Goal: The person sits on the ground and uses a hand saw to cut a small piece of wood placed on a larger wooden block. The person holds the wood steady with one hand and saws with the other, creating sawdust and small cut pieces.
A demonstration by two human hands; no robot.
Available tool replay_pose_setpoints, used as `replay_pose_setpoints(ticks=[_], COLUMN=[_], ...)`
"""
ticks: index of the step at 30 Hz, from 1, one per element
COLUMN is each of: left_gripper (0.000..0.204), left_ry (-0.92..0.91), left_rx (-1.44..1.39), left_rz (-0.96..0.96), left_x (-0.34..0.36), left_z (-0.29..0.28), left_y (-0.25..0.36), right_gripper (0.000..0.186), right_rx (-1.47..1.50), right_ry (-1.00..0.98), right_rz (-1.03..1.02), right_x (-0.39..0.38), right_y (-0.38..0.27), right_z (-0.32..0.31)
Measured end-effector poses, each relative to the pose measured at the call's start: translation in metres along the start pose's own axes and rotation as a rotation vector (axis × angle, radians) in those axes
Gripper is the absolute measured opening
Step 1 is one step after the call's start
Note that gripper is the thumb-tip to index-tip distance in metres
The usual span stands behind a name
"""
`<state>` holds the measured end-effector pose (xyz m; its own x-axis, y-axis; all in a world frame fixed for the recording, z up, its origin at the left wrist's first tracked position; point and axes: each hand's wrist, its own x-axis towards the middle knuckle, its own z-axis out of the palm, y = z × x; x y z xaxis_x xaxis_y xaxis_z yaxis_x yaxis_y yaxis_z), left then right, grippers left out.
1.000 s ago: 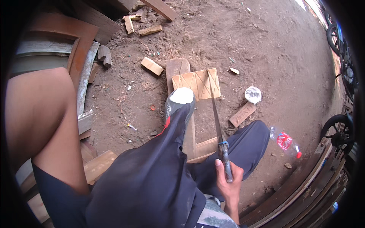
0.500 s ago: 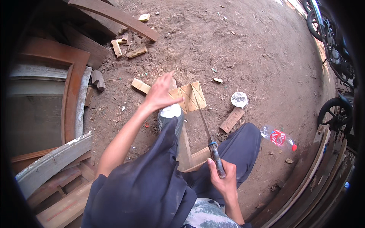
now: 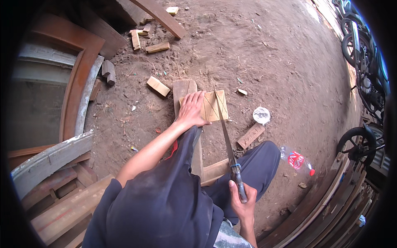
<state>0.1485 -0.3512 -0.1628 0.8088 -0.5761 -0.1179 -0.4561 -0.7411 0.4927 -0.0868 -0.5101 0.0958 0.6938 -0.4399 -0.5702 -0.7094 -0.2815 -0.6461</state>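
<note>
My left hand (image 3: 191, 109) lies across a short, pale wooden board (image 3: 213, 109), its fingertips at the far edge and its thumb at the near edge. Dark slanting lines are drawn on the board. Beneath it runs a longer wooden beam (image 3: 182, 85). My right hand (image 3: 244, 202) is wrapped round the handle of a handsaw (image 3: 228, 145), which has blue binding where the blade begins. The narrow blade points away from me, and its far end overlaps the board's right part. Whether the teeth have entered the wood cannot be made out.
An offcut (image 3: 158, 86) lies left of the beam. To the right are a white round tub (image 3: 261, 115), a wood block (image 3: 251, 136) and a plastic bottle (image 3: 297, 160). A framed panel (image 3: 84, 62) leans at left; planks (image 3: 331, 198) and motorcycles (image 3: 366, 78) line the right.
My left hand has come down from above onto the board. The saw has shifted slightly, still in my right hand. The whole view has also moved a little.
</note>
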Motion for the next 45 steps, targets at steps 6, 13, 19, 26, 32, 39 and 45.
replay_pose_setpoints(ticks=[6,13,19,26,32,39,45], left_gripper=[0.137,0.137,0.139,0.139,0.140,0.138,0.138], left_ry=[0.008,0.012,0.025,-0.016,0.024,0.007,0.044], left_rx=[0.021,0.014,0.030,0.026,0.030,0.013,0.020], left_rz=[0.022,0.016,0.039,-0.014,0.027,0.023,0.036], left_x=[0.003,0.003,0.005,0.001,0.000,0.001,-0.001], left_z=[0.003,-0.004,0.002,-0.003,0.003,0.000,0.001], left_y=[0.004,0.000,0.002,0.001,-0.003,-0.004,-0.003], right_gripper=[0.050,0.050,0.049,0.050,0.052,0.053,0.048], right_rx=[0.028,0.056,0.091,0.063,0.109,0.075,0.067], right_ry=[0.052,0.021,0.047,0.005,0.041,0.048,0.019], right_rz=[-0.077,-0.027,-0.066,-0.068,-0.024,-0.055,-0.006], right_x=[0.048,0.010,0.024,0.020,-0.003,0.046,-0.005], right_y=[0.014,0.006,0.021,0.001,0.016,-0.008,-0.008], right_z=[0.031,0.018,0.024,0.025,0.015,0.027,-0.001])
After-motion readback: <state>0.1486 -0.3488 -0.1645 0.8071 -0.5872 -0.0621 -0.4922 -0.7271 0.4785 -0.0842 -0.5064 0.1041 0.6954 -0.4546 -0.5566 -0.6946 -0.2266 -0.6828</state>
